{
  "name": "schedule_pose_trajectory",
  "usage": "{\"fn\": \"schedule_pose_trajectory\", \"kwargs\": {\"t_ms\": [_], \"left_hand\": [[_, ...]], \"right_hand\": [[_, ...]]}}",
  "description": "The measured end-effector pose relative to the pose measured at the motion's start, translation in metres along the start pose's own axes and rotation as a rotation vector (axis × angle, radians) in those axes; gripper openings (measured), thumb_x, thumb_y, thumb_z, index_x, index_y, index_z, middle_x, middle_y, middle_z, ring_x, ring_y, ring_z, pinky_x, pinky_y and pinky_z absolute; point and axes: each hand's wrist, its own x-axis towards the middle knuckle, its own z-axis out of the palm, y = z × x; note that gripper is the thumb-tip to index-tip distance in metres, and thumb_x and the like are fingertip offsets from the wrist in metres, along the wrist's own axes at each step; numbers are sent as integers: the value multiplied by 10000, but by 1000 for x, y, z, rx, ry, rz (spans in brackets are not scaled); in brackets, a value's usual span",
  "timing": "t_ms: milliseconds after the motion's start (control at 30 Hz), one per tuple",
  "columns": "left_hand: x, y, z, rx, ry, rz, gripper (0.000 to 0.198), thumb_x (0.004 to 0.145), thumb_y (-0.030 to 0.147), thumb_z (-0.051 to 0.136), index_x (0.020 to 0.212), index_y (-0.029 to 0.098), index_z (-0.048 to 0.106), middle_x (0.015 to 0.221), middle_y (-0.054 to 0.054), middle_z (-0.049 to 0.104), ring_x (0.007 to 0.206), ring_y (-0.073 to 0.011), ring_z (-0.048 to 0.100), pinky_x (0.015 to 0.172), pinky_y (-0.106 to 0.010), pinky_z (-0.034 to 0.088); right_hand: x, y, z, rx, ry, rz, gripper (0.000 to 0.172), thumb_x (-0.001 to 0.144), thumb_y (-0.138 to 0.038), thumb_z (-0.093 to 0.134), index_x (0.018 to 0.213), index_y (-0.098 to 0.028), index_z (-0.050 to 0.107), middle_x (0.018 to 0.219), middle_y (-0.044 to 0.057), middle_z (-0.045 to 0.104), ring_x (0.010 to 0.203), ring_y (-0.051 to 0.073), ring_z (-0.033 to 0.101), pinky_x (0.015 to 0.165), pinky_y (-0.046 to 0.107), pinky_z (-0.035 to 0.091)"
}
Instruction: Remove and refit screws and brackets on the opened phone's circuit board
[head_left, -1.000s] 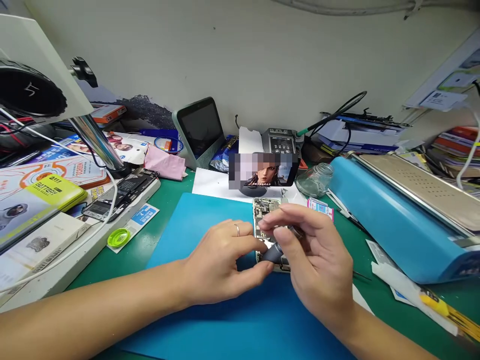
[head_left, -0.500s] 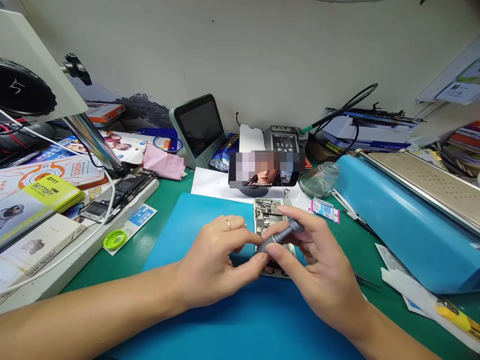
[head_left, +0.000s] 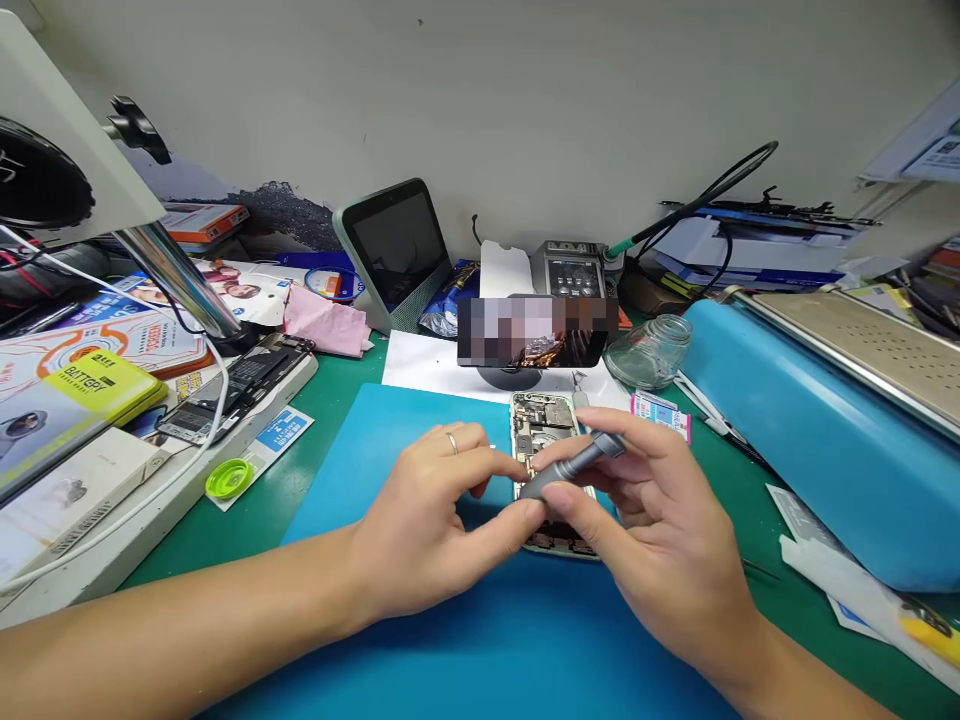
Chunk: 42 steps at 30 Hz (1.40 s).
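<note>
Opened smartphone point(head_left: 546, 440), flat on blue mat point(head_left: 420, 640) for steadiness. Right hand point(head_left: 660, 540) pinches grey screwdriver point(head_left: 570, 468), slanted toward nine o'clock; left hand point(head_left: 435, 520), fingers narrowed, touches its tip.

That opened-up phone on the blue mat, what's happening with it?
A person is working on an opened phone lying on a blue mat. The right hand holds a small grey screwdriver slanted over the exposed parts, while the left hand pinches near its tip. Around them sit a glass jar, a green cap and another dismantled phone.
</note>
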Motion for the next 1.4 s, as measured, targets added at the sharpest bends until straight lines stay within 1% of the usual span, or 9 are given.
{"fn": "schedule_pose_trajectory", "kwargs": {"t_ms": [100,267,400,633,767,833,1000,1133,1400], "left_hand": [[1,1,-2,-1,4,-81,134,939,284,712,986,162,739,735,25,569,704,-148,558,666,-283,400],[0,1,-1,9,1,-187,150,929,320,719,890,175,725,743,24,577,721,-147,549,681,-287,381],[0,-1,1,16,-34,-176,191,962,277,689,806,170,721,682,35,571,658,-126,526,673,-289,363],[0,-2,1,-14,-63,-115,188,993,181,648,886,151,800,653,31,631,609,-107,531,646,-272,364],[1,-2,1,-24,-55,-108,168,981,148,669,915,151,824,640,32,637,590,-101,524,621,-259,354],[1,-2,1,-19,-50,-101,151,972,142,685,925,145,828,641,29,638,584,-100,524,612,-255,354],[1,-4,1,-27,-47,-77,128,963,131,700,943,131,827,659,21,648,582,-101,530,605,-243,364],[0,-4,1,-24,-48,-76,126,969,142,701,943,135,824,671,18,656,582,-102,533,601,-241,364],[0,-3,0,-34,-56,-78,142,981,142,687,932,130,820,682,16,655,588,-97,528,605,-242,361]], "right_hand": [[5,-3,-3,-21,90,-22,424,936,-203,759,1299,-344,594,1008,-5,799,859,161,791,720,271,691],[13,-6,-9,-47,233,-47,423,915,-208,781,1270,-350,599,995,-11,808,918,205,803,777,352,699],[14,-7,-11,-68,277,-65,427,906,-197,786,1263,-352,611,988,-15,809,898,207,805,790,366,698],[17,-5,-9,-93,285,-110,445,901,-159,785,1276,-333,621,982,-11,816,873,205,806,752,359,708],[17,-5,-10,-92,282,-151,452,888,-149,797,1269,-321,624,961,-15,816,872,202,805,782,370,716],[17,-4,-9,-87,283,-155,453,887,-147,798,1269,-324,632,962,-17,816,869,194,805,777,352,715],[17,-1,-10,-89,282,-175,470,874,-144,812,1272,-335,649,968,-20,820,849,183,807,670,291,699],[16,-1,-12,-103,271,-198,498,877,-114,802,1292,-341,647,973,-34,815,857,154,809,654,234,681],[16,-3,-9,-117,236,-216,515,888,-101,786,1318,-341,634,980,-21,809,836,179,813,626,276,692]]}}
